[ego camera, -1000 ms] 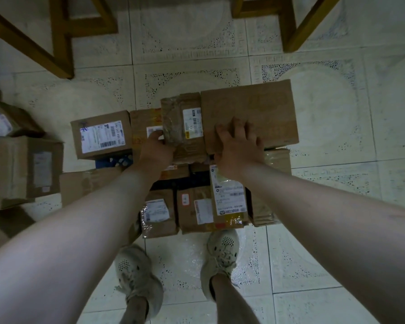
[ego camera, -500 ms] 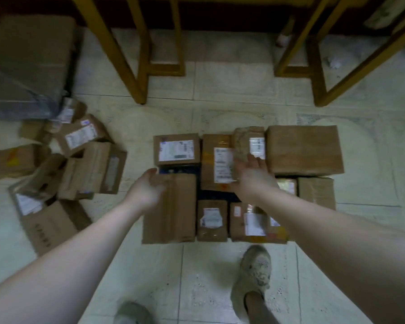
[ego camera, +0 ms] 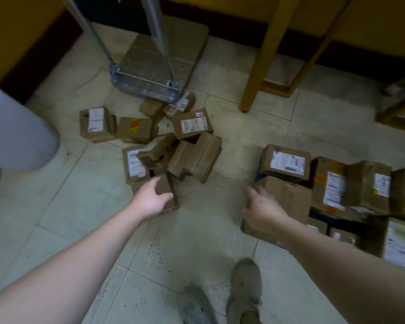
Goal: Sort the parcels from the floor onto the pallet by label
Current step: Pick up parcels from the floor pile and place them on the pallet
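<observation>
Small brown parcel (ego camera: 167, 189), near edge of floor heap (ego camera: 192, 157): left hand (ego camera: 150, 203) clasps its near end. Right hand (ego camera: 262, 211), fingers loosely spread, well to parcel's right, over a plain carton (ego camera: 290, 197).

Matt brown cardboard parcels (ego camera: 198, 157) with white paper labels lie on a glossy tiled floor (ego camera: 192, 244) beside a shiny metal trolley frame (ego camera: 145, 83) and yellowish wooden legs (ego camera: 258, 66).

Labelled cartons (ego camera: 193, 123) and trolley (ego camera: 147, 81) suggest storeroom (tiled floor (ego camera: 197, 242)).
</observation>
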`<state>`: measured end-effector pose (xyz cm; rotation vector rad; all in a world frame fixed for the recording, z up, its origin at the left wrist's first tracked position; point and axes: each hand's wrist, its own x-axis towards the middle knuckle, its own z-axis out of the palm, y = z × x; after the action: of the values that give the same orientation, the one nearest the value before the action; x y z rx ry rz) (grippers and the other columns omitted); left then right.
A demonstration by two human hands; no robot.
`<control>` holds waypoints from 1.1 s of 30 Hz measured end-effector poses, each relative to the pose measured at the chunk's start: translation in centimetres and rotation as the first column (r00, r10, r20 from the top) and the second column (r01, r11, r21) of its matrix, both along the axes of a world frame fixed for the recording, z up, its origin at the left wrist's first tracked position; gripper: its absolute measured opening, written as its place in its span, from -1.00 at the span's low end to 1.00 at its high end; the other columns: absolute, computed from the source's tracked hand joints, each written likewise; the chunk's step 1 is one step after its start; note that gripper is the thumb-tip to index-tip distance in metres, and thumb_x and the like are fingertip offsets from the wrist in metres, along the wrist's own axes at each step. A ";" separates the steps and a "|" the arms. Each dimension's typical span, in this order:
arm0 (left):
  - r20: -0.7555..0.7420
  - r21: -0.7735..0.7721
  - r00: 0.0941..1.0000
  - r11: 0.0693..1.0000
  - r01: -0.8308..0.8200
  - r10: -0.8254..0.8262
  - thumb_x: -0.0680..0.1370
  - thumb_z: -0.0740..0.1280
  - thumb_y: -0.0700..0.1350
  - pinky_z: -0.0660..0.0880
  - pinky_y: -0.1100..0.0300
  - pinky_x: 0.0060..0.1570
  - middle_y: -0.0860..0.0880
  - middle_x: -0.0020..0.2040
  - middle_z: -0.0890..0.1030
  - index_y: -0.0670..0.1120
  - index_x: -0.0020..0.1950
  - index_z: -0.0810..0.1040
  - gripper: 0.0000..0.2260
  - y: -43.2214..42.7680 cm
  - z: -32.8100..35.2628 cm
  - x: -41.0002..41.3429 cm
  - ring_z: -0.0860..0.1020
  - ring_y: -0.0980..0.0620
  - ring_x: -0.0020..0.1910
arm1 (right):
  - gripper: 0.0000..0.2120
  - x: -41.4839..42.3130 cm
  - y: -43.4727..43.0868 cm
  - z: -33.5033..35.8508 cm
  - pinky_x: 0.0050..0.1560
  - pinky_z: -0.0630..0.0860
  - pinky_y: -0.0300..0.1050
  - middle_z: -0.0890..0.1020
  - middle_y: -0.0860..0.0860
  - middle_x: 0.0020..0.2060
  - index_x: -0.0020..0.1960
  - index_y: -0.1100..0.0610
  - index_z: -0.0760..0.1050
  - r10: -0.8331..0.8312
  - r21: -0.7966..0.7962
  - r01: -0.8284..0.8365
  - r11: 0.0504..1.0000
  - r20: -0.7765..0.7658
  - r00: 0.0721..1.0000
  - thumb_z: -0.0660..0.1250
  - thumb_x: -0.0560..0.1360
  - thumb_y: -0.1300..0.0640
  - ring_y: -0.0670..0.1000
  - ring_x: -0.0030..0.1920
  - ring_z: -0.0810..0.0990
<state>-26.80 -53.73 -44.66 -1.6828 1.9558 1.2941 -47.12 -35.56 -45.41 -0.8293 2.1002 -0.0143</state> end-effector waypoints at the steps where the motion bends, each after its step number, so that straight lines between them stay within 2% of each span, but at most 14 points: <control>1: 0.001 0.009 1.000 1.000 -0.012 0.011 0.52 0.35 -0.02 0.34 -0.02 0.33 -0.11 0.45 0.33 -0.02 0.51 0.19 -0.39 -0.7 -0.3 0.6 0.37 -0.14 0.36 | -0.33 0.6 -0.9 -0.6 0.45 0.16 0.08 0.02 0.06 0.55 0.56 -0.07 -0.03 -0.006 -0.002 0.006 1.000 0.011 1.000 0.24 0.56 -0.03 0.14 0.52 0.04; 6: 0.033 0.038 0.999 0.999 -0.004 0.003 0.53 0.34 -0.01 0.30 0.01 0.33 -0.11 0.49 0.27 0.00 0.52 0.16 -0.39 -3.1 -2.9 -0.1 0.33 -0.14 0.39 | -0.31 1.2 -3.7 -4.2 0.35 0.34 0.01 0.11 0.05 0.53 0.55 -0.07 0.00 -0.070 -0.004 0.071 0.997 0.082 0.994 0.26 0.54 -0.09 0.14 0.47 0.20; 8: 0.033 0.071 0.999 0.997 -0.006 0.004 0.53 0.35 -0.02 0.32 0.00 0.33 -0.11 0.48 0.27 0.00 0.52 0.17 -0.39 -3.9 -4.2 -1.5 0.33 -0.14 0.39 | -0.32 0.7 -4.7 -6.3 0.10 0.52 -0.05 0.16 0.06 0.50 0.55 -0.06 0.01 -0.124 0.006 0.124 0.992 0.139 0.983 0.24 0.54 -0.12 0.15 0.37 0.34; 10: 0.037 0.110 0.999 0.994 0.021 -0.026 0.53 0.35 -0.03 0.31 0.03 0.32 -0.11 0.47 0.29 0.00 0.51 0.17 -0.40 -4.8 -5.9 -3.2 0.34 -0.12 0.38 | -0.32 -0.1 -5.8 -8.6 -0.19 0.53 -0.15 0.17 0.06 0.49 0.56 -0.04 0.00 -0.181 0.031 0.178 0.983 0.182 0.966 0.23 0.54 -0.13 0.15 0.28 0.43; 11: 0.044 0.126 0.998 0.991 0.045 -0.051 0.53 0.35 -0.04 0.29 0.06 0.32 -0.10 0.47 0.29 0.00 0.51 0.18 -0.40 -5.2 -6.7 -4.1 0.33 -0.11 0.39 | -0.32 -0.5 -6.4 -9.7 -0.16 0.53 -0.13 0.17 0.07 0.49 0.56 -0.03 0.01 -0.218 0.045 0.213 0.976 0.202 0.955 0.23 0.55 -0.12 0.15 0.29 0.42; 14: 0.070 0.157 0.992 0.983 0.096 -0.108 0.53 0.34 -0.05 0.30 0.22 0.21 -0.05 0.46 0.31 0.02 0.51 0.18 -0.41 -6.5 -9.4 -6.6 0.36 -0.06 0.37 | -0.34 -1.9 -8.2 -13.0 0.24 0.44 -0.02 0.21 0.10 0.49 0.55 0.03 0.05 -0.328 0.073 0.320 0.945 0.256 0.909 0.24 0.56 -0.10 0.15 0.37 0.34; 17: 0.090 0.185 0.991 0.979 0.079 -0.097 0.55 0.32 -0.06 0.35 0.55 -0.21 -0.03 0.38 0.38 0.05 0.51 0.18 -0.44 -8.0 -12.2 -9.1 0.49 0.17 -0.06 | -0.36 -2.8 -9.9 -15.8 0.27 0.39 -0.03 0.26 0.15 0.46 0.54 0.07 0.08 -0.373 0.065 0.372 0.926 0.303 0.877 0.25 0.57 -0.06 0.18 0.35 0.37; 18: 0.098 0.189 0.991 0.979 0.074 -0.094 0.56 0.31 -0.05 0.38 0.54 -0.23 -0.03 0.38 0.38 0.04 0.51 0.18 -0.45 -8.5 -13.2 -9.9 0.47 0.19 -0.09 | -0.37 -3.0 -10.5 -16.8 0.24 0.38 -0.08 0.27 0.17 0.45 0.54 0.09 0.09 -0.381 0.059 0.383 0.922 0.311 0.871 0.25 0.57 -0.06 0.18 0.33 0.38; 21: 0.153 0.192 0.975 0.972 0.132 -0.162 0.58 0.27 -0.02 0.41 0.17 0.16 -0.08 0.47 0.29 0.01 0.53 0.12 -0.44 -10.1 -16.5 -12.1 0.41 -0.02 0.29 | -0.35 -3.5 -12.3 -19.7 0.23 0.31 -0.14 0.29 0.18 0.45 0.54 0.12 0.08 -0.419 0.054 0.427 0.903 0.337 0.843 0.27 0.56 -0.05 0.17 0.38 0.34; 24: 0.166 0.192 0.974 0.974 0.121 -0.154 0.60 0.24 -0.02 0.39 0.24 -0.04 -0.11 0.44 0.33 0.02 0.54 0.08 -0.44 -11.6 -20.2 -14.3 0.42 -0.05 0.27 | -0.32 -3.8 -14.3 -22.9 0.19 0.32 -0.15 0.31 0.17 0.44 0.53 0.15 0.07 -0.461 0.047 0.476 0.878 0.353 0.814 0.29 0.55 -0.05 0.18 0.36 0.36; 26: 0.160 0.190 0.980 0.978 0.085 -0.116 0.60 0.22 -0.06 0.39 0.17 -0.02 -0.12 0.41 0.37 0.02 0.53 0.08 -0.46 -12.4 -22.9 -15.5 0.44 -0.11 0.28 | -0.37 -3.8 -15.9 -25.1 0.12 0.37 -0.14 0.39 0.18 0.37 0.50 0.17 0.14 -0.494 0.039 0.517 0.855 0.368 0.788 0.31 0.54 0.00 0.18 0.29 0.42; 29: 0.121 0.199 0.991 0.979 0.037 -0.062 0.60 0.21 -0.08 0.45 0.17 -0.08 -0.09 0.35 0.43 0.00 0.51 0.16 -0.52 -13.2 -26.8 -16.5 0.50 -0.06 0.12 | -0.40 -3.9 -18.0 -28.5 0.17 0.48 0.00 0.45 0.15 0.29 0.48 0.17 0.15 -0.576 0.050 0.619 0.784 0.431 0.694 0.31 0.53 0.07 0.12 0.17 0.49; 31: 0.098 0.200 0.995 0.980 0.007 -0.027 0.60 0.22 -0.05 0.51 0.10 -0.01 -0.08 0.34 0.44 -0.03 0.50 0.19 -0.52 -13.7 -28.2 -16.8 0.51 -0.04 0.10 | -0.33 -3.8 -19.0 -29.8 0.29 0.42 0.05 0.37 0.13 0.38 0.53 0.14 0.06 -0.606 0.051 0.672 0.739 0.487 0.629 0.30 0.53 0.07 0.12 0.27 0.43; 33: 0.095 0.210 0.995 0.977 -0.027 0.007 0.58 0.26 0.01 0.51 0.17 -0.09 -0.05 0.34 0.44 -0.04 0.49 0.21 -0.49 -13.9 -29.7 -16.8 0.50 -0.01 0.09 | -0.32 -3.1 -19.5 -31.3 0.33 0.38 0.06 0.36 0.10 0.40 0.54 0.06 0.05 -0.626 0.069 0.723 0.687 0.561 0.541 0.30 0.54 0.08 0.13 0.32 0.40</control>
<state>-43.60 -67.62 -74.32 -1.6287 1.6887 1.3499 -50.24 -55.05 -76.67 -0.0012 1.7318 -0.7858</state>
